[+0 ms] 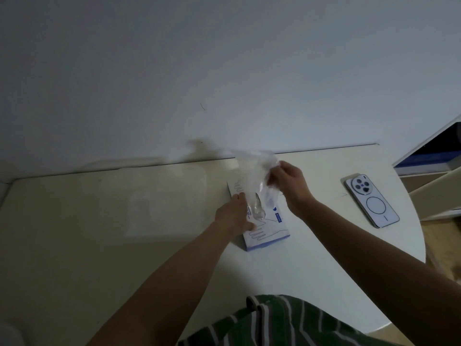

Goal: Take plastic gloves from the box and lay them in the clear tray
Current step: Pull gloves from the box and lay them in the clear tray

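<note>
Glove (249, 168): thin clear plastic film, almost weightless, limp and crumpling. Judged likely to cling, slip and catch any draught. It looked partly drawn out, its lower end down at the slot in the top of the box (272, 233) and its upper part bunched in the air above the box's far end. Best taken by a pinch at a free edge or the cuff and drawn out slowly, so that only one sheet comes. A hard tug would probably lift the light cardboard box with it.

Right hand (291, 186): raised over the far side of the box, fingertips and thumb closed in a pinch on the bunched film.

Left hand (234, 216): laid on the box lid, fingers fairly straight, pressing down and gripping nothing; judged to be steadying the box.

Tray (162, 181): clear, faint against the table (311, 270), just to the left of the box. Whether it held any gloves could not be told.

Phone (371, 201): face down, well to the right.
</note>
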`<state>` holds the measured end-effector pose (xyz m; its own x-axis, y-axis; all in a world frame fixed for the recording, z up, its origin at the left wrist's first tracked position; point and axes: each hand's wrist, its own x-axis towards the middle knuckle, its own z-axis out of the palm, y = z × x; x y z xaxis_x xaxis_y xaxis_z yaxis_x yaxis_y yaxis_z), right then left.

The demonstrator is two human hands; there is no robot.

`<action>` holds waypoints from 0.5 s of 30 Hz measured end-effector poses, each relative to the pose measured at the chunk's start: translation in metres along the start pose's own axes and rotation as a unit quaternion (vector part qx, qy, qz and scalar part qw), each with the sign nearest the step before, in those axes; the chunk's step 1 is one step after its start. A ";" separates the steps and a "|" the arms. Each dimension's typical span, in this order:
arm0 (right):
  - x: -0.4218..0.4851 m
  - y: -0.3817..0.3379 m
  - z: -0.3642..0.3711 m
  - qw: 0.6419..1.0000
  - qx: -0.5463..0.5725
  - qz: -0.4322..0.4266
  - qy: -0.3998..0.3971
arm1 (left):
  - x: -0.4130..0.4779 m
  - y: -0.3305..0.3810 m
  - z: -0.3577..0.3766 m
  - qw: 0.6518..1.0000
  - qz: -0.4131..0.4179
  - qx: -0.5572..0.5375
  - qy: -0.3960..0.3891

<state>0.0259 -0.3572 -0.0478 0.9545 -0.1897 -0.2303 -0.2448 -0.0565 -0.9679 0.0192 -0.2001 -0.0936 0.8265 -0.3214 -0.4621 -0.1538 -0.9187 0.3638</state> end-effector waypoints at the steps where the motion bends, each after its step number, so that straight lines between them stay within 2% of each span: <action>1: 0.000 -0.008 -0.002 0.999 0.033 -0.004 0.004 | 0.000 0.000 -0.002 1.000 -0.004 -0.011 -0.015; 4: -0.005 -0.021 -0.003 0.998 0.064 -0.002 -0.020 | 0.004 -0.003 -0.016 0.988 -0.029 -0.147 -0.045; 5: -0.007 -0.021 -0.003 0.998 0.055 -0.002 -0.033 | 0.002 -0.003 -0.024 0.975 -0.042 -0.215 -0.028; 7: -0.010 -0.017 -0.001 0.998 0.042 0.003 -0.046 | -0.002 -0.005 -0.044 0.941 -0.058 -0.328 0.058; 8: -0.011 -0.015 0.002 0.998 0.043 0.012 -0.044 | -0.004 -0.008 -0.052 0.915 -0.059 -0.386 0.098; 9: -0.012 -0.012 0.004 0.998 0.047 0.021 -0.040 | -0.008 -0.007 -0.062 0.876 -0.057 -0.465 0.119; 12: -0.014 -0.014 0.016 0.998 0.040 0.033 -0.047 | -0.017 -0.013 -0.089 0.734 -0.061 -0.659 0.151; 13: -0.016 -0.017 0.022 0.998 0.036 0.035 -0.050 | -0.019 -0.018 -0.097 0.707 -0.071 -0.690 0.136; 14: -0.016 -0.019 0.027 0.998 0.033 0.034 -0.050 | -0.020 -0.024 -0.103 0.701 -0.083 -0.699 0.113; 15: -0.017 -0.022 0.033 0.998 0.030 0.029 -0.055 | -0.021 -0.030 -0.107 0.719 -0.093 -0.683 0.088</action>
<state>0.0210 -0.3202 -0.0258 0.9524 -0.0823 -0.2935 -0.2937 0.0102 -0.9559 0.0642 -0.1409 -0.0085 0.8382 -0.0770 -0.5399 0.5443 0.1802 0.8193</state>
